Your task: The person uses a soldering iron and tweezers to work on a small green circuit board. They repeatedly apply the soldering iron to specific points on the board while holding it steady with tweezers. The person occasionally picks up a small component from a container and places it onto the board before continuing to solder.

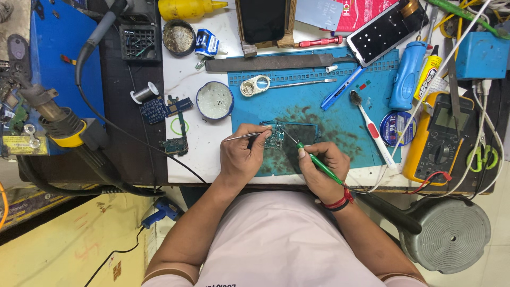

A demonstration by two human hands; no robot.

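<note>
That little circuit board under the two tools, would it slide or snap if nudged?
The circuit board looks thin and small, so it is probably light and apt to slide on the blue mat. It looks flat, so it should not roll. Its tiny parts seem fragile; the left hand works on it with tweezers.

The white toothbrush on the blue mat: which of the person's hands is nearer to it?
Right. The right hand, holding a green-handled tool, sits just left of the toothbrush; the left hand lies farther left, beyond the circuit board.
</note>
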